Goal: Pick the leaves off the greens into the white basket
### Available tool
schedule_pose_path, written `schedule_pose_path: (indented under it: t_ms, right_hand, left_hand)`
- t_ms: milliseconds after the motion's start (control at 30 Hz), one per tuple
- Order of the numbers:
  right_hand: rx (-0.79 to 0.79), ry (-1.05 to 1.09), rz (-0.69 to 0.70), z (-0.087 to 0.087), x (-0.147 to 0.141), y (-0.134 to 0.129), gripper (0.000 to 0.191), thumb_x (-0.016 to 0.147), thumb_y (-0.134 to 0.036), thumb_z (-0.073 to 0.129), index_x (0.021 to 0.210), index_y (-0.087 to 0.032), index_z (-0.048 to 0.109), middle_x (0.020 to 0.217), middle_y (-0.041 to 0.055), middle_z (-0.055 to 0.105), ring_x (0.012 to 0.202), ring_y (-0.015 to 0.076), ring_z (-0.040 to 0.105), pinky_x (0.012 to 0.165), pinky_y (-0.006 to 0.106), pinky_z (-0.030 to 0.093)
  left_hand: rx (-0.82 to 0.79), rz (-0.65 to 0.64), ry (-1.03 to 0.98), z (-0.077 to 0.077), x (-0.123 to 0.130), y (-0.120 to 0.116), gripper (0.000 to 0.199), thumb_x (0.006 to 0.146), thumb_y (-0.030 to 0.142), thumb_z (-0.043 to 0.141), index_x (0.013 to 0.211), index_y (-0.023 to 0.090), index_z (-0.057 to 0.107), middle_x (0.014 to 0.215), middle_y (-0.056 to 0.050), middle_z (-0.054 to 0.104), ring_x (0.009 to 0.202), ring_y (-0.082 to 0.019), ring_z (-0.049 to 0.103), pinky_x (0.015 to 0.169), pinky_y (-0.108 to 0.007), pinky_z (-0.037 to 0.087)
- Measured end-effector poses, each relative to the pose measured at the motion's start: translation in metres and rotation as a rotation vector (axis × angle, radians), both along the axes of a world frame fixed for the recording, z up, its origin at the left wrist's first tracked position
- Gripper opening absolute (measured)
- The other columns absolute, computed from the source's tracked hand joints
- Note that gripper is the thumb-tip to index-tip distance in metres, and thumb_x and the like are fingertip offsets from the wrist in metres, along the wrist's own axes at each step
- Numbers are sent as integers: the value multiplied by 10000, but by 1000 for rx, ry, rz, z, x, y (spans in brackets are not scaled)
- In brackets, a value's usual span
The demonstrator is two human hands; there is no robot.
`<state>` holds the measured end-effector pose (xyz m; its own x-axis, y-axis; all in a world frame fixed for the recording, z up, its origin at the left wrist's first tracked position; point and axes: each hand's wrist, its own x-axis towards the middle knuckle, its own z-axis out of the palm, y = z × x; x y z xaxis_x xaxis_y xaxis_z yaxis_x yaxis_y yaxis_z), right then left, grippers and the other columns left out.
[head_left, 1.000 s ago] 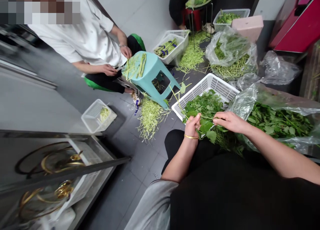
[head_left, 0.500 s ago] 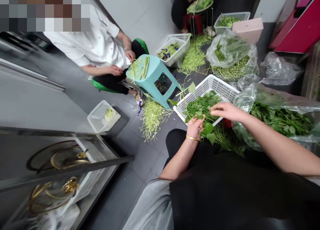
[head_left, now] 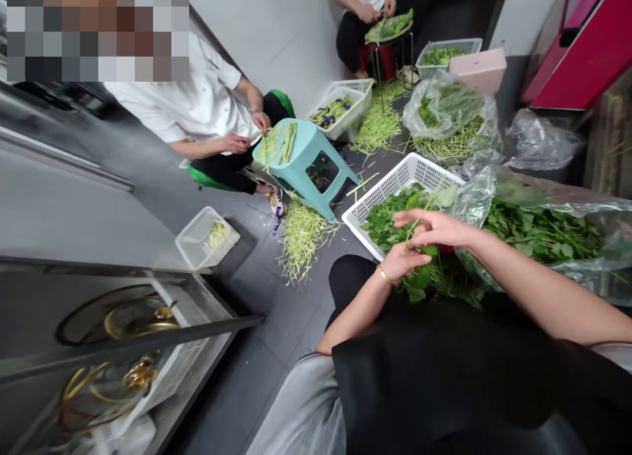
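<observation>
Right hand point(head_left: 434, 230) now crosses left hand point(head_left: 401, 262)
Apart before; left pinches a stem point(head_left: 417, 222) near greens point(head_left: 385, 216), whether right grips, cannot tell

Overlapping the left hand point(head_left: 399, 263), the right hand point(head_left: 437, 230) obscures which grips the thin green stem point(head_left: 413, 228) and hides part of the white perforated plastic basket point(head_left: 428, 169). To its right, a clear plastic bag of leafy greens point(head_left: 536, 184) is cut off.

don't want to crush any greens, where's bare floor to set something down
Floor is mostly bare between the metal rack, left sleeve and nearest peelings. It's crowded around the left hand and right hand, with the white basket and bag of greens close.
</observation>
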<state>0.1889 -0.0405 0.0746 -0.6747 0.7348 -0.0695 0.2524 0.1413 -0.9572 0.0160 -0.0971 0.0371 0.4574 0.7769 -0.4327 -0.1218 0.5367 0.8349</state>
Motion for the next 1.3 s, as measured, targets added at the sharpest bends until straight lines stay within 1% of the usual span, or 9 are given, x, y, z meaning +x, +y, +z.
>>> schedule_pose_path:
  t_ms: [133,233,467,633,833,967,1167,1233,1300]
  right_hand:
    - [-72,-117,200,6,-8,3,257,733,-386,678,874,-172,690,726,0,673,535,77,556,492,197,430]
    - [-186,-202,125,-5,4,7,237,729,-382,684,840,-173,674,550,-34,605,455,81,532,441,199,414]
    - [-351,133,-524,-24,35,28,349,620,-422,773,821,-154,679,545,-22,566,426,81,493,390,216,414]
    - [-531,268,-175,-16,21,25,425,715,-462,702,993,-142,672,571,-37,524,374,49,382,330,208,325]
    - [-314,-176,-111,-14,24,57,338,677,-477,738,730,-153,663,456,-48,498,362,62,427,352,206,322]
    - [-212,-242,-92,-27,34,75,334,690,-497,720,706,-171,646,472,-40,527,388,69,446,383,216,329]
    - [-90,106,-712,-27,27,94,311,761,-508,662,722,-209,588,481,-13,489,417,93,395,410,271,330]
    - [-90,117,-615,-13,24,95,308,758,-506,674,725,-212,584,520,-2,518,448,100,423,429,274,351]
    - [-111,36,-359,2,19,92,326,739,-509,696,722,-200,591,621,17,592,515,110,500,483,277,407]
  left_hand:
    - [-80,-194,-64,0,-9,-2,518,575,489,799,894,106,662,433,83,371,350,-18,245,394,-207,99]
    - [-44,-79,-54,-7,-21,-3,518,645,568,721,864,100,687,445,51,432,357,-25,270,401,-217,116]
    - [15,220,-9,-12,-38,-6,451,664,549,714,776,114,672,380,67,404,337,-27,249,400,-212,113]
    - [25,286,45,-14,-45,4,464,649,560,716,772,115,668,384,63,430,329,-27,263,391,-204,131]
    - [14,244,29,-22,-57,10,437,672,534,714,796,117,674,389,62,426,337,-38,295,382,-200,159]
    - [-44,233,-7,-25,-72,11,417,687,517,711,795,117,666,382,66,406,327,-33,273,373,-199,125]
    - [-91,223,8,-21,-83,14,427,648,513,742,763,111,655,369,69,396,319,-29,257,361,-191,123]
    - [-80,262,66,-20,-84,15,438,641,524,742,769,114,653,369,70,404,313,-28,252,358,-189,124]
    - [-37,282,137,-19,-84,16,458,639,547,734,767,114,654,370,66,418,313,-28,260,360,-185,135]
